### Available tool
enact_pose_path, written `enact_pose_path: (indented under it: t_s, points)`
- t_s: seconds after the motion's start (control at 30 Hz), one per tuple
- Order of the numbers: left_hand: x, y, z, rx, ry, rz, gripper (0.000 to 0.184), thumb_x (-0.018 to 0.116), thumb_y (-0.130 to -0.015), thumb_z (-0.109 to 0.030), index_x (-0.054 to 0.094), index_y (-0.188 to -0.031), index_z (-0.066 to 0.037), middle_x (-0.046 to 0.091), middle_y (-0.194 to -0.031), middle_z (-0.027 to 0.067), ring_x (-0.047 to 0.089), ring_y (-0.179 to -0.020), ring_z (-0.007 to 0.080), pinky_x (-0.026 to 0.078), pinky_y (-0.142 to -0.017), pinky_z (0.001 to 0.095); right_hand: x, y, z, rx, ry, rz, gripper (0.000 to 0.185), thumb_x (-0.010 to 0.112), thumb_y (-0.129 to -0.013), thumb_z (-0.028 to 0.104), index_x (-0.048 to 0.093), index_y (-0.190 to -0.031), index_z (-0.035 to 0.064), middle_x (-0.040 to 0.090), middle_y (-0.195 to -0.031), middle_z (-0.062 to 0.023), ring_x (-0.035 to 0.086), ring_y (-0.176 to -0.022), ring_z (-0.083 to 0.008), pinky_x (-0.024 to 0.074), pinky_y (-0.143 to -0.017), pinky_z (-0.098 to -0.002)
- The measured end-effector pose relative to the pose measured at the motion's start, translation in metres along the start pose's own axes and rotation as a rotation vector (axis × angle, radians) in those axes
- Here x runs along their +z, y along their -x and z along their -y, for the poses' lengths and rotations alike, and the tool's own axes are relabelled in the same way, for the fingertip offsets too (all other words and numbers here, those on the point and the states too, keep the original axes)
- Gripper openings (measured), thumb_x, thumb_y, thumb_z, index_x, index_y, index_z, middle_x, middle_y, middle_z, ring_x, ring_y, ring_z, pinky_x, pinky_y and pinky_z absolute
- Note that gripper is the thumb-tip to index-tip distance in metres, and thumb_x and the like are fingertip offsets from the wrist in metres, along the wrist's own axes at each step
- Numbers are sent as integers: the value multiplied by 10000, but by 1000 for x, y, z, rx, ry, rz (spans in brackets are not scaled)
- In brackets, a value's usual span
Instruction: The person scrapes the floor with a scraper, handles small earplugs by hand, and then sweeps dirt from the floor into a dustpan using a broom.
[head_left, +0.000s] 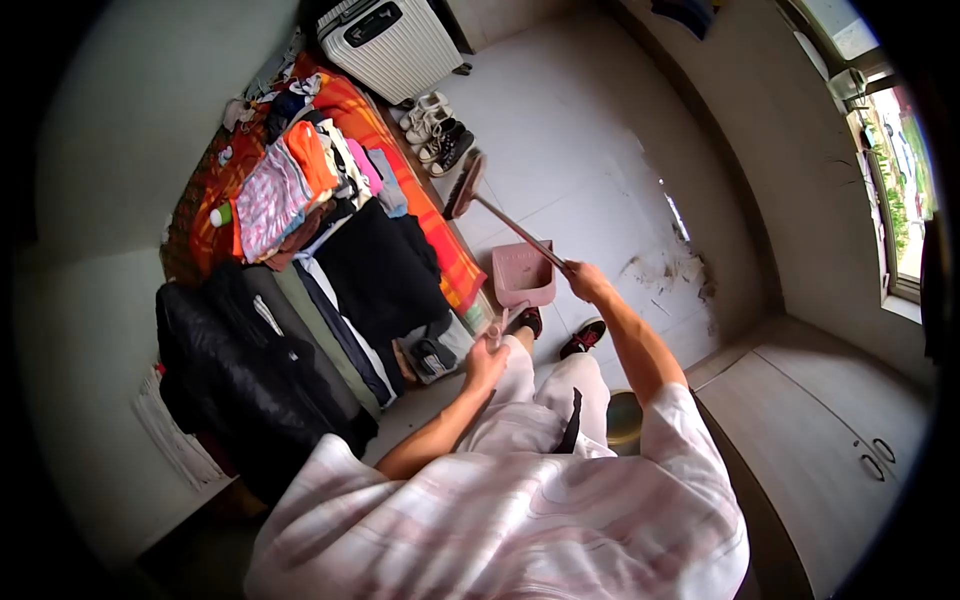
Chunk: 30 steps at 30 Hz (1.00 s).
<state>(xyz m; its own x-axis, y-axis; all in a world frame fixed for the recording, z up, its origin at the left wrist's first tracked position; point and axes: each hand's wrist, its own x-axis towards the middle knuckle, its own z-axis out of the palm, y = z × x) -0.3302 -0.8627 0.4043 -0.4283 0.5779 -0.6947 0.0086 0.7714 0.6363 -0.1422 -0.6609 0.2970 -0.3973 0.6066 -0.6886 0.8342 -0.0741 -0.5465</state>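
My left hand (487, 358) is closed round the handle of a pink dustpan (524, 277), which stands on the tiled floor just ahead of my feet. Further right, my right hand (588, 282) grips the end of a broom (520, 229). The stick runs up and to the left, over the dustpan, to a brown head with dark bristles. That head is beside the edge of the bed, close to the shoes (437, 132). Whether anything lies in the dustpan cannot be made out.
Clothes (370, 270) are heaped on a bed with an orange cover (455, 265). A white suitcase (405, 55) stands beyond the shoes. Dark debris (665, 275) lies on the floor at the right. A pale cabinet (800, 430) is at the lower right, below a window (900, 180).
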Motion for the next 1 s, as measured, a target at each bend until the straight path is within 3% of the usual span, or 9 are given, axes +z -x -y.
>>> enact_pose_path:
  t_s: [0.17, 0.27, 0.37, 0.4, 0.6, 0.73, 0.87, 0.97, 1.0]
  points:
    - [-16, -12, -9, 4, 74, 47, 209, 586, -760, -99, 562, -945, -4, 516, -591, 22, 490, -453, 104, 404, -411, 261, 20, -102, 68, 191, 190, -3, 289, 467, -875, 218, 627, -1114, 194, 643, -1098, -119, 620, -1001, -319, 505, -843, -442]
    - [-22, -14, -16, -23, 150, 38, 190, 587, -762, -97, 552, -921, 2, 532, -595, 29, 499, -455, 107, 402, -412, 258, 40, -136, 4, 272, 173, -42, 291, 512, -844, 174, 641, -1105, 170, 645, -1089, -141, 603, -1044, -333, 500, -875, -426]
    - [-37, -22, -18, -92, 35, 36, 320, 614, -735, -119, 548, -1017, 18, 534, -597, 27, 518, -457, 124, 423, -442, 275, -5, -59, -18, 294, 79, -44, 277, 510, -862, 207, 608, -1120, 183, 645, -1066, -137, 603, -1000, -352, 492, -843, -460]
    - [-36, -32, 6, -89, 66, 16, 290, 616, -743, -125, 551, -990, 14, 546, -598, 36, 527, -459, 115, 425, -432, 266, -10, -32, -42, 274, 91, -115, 328, 448, -929, 374, 605, -1127, 166, 635, -1011, -201, 591, -953, -407, 488, -786, -480]
    - [-43, -57, -39, -183, 196, -25, 179, 606, -769, -101, 531, -896, 0, 553, -614, 47, 538, -459, 118, 450, -405, 253, -41, 118, -169, 655, 13, -249, 344, 464, -921, 384, 621, -1127, 158, 655, -947, -209, 643, -830, -380, 518, -722, -447]
    - [-34, -80, -62, -162, 191, -55, 138, 596, -787, -107, 535, -856, -4, 551, -608, 45, 539, -461, 119, 454, -407, 255, -90, 162, -156, 575, -14, -196, 259, 435, -947, 264, 615, -1022, 94, 631, -673, -205, 606, -469, -327, 500, -479, -433]
    - [-11, -96, -91, -172, 252, -116, 88, 580, -792, -99, 527, -826, -37, 520, -585, 35, 517, -445, 120, 439, -396, 257, -116, 171, -159, 352, 13, -290, 277, 447, -918, 214, 561, -1137, 88, 616, -849, -277, 592, -820, -461, 470, -720, -532]
    - [7, -110, -111, -175, 274, -139, 108, 588, -774, -90, 510, -837, -49, 511, -587, 37, 518, -449, 132, 440, -399, 264, -129, 86, -151, 345, -154, -209, 308, 432, -933, 237, 541, -1202, 134, 621, -905, -259, 579, -885, -455, 461, -763, -525]
    - [11, -112, -121, -174, 263, -157, 105, 586, -773, -89, 508, -833, -51, 511, -590, 37, 519, -452, 133, 441, -401, 265, -123, 46, -156, 264, -98, -260, 322, 415, -955, 339, 562, -1169, 148, 638, -842, -233, 618, -716, -411, 490, -685, -482]
